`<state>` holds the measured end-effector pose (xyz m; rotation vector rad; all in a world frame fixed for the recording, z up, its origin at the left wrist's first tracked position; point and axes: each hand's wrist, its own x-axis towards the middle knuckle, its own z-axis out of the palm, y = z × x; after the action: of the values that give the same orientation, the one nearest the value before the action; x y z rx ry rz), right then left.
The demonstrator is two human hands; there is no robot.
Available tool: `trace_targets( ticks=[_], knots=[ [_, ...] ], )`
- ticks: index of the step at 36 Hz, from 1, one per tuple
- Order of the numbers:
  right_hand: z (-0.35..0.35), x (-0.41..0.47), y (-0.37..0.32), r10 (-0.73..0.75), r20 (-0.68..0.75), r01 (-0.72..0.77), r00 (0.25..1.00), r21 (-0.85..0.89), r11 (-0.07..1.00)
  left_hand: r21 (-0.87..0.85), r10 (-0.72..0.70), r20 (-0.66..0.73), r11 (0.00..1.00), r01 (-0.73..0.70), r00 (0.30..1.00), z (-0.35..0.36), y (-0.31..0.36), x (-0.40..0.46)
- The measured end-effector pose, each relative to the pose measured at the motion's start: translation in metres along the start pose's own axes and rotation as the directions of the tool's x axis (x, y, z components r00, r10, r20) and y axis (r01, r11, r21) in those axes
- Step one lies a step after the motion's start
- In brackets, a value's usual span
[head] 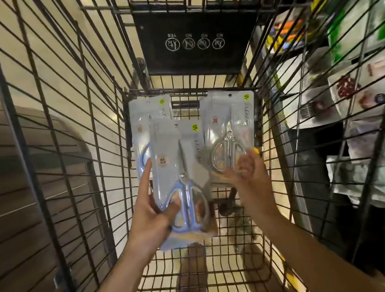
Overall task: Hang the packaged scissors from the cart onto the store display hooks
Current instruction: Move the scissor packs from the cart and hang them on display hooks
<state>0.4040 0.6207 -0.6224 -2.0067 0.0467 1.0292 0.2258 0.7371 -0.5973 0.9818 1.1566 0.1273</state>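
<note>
Fingers (pixel 147 173) of the left hand (pixel 151 214) grasp two blue-handled scissor packs (pixel 180 171), thumb across the front one; the right hand (pixel 245 171) grasps a silver-handled scissor pack (pixel 229 126) by its lower edge. All three packs are held inside the wire cart (pixel 69 141), above its floor grid. By this view none is hung yet, so carrying to the hooks and hanging remain. Right of the cart, shelves (pixel 354 92) hold blurred packaged goods; left of it stands a brown slatted panel (pixel 7 168).

rear scissors pack (pixel 150 117): half hidden | shelf goods (pixel 359 91): blurred
</note>
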Motion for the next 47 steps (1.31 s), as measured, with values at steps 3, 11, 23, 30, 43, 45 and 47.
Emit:
trace_targets(
  ticks=[3, 11, 23, 30, 43, 45, 47],
  knots=[
    [0.007, 0.035, 0.009, -0.026, -0.181, 0.011, 0.983, -0.083, 0.997, 0.067, 0.049, -0.039, 0.997, -0.046, 0.998, -0.004, 0.003, -0.002],
    [0.028, 0.084, 0.023, 0.075, -0.25, -0.157, 0.965, -0.326, 0.932, 0.145, 0.17, -0.06, 0.976, -0.16, 0.984, -0.019, 0.011, -0.014],
    [0.024, 0.062, 0.008, -0.19, -0.28, 0.052, 0.941, -0.435, 0.899, 0.175, 0.215, -0.036, 0.963, -0.205, 0.976, -0.02, 0.01, -0.017],
    [0.0, 0.036, -0.005, -0.05, -0.093, 0.011, 0.994, -0.385, 0.923, 0.206, 0.245, -0.031, 0.95, -0.233, 0.969, -0.018, 0.016, -0.021],
    [-0.057, -0.125, -0.067, -0.045, -0.014, 0.044, 0.999, -0.037, 0.998, 0.199, 0.27, -0.001, 0.944, -0.265, 0.963, -0.031, 0.098, -0.111],
    [-0.069, -0.156, -0.08, -0.041, 0.016, 0.039, 0.999, 0.092, 0.995, 0.204, 0.283, 0.009, 0.938, -0.279, 0.959, -0.028, 0.113, -0.132],
    [-0.083, -0.187, -0.095, -0.067, 0.017, 0.064, 0.998, 0.132, 0.989, 0.196, 0.287, 0.015, 0.938, -0.284, 0.958, -0.028, 0.125, -0.149]
  ],
)
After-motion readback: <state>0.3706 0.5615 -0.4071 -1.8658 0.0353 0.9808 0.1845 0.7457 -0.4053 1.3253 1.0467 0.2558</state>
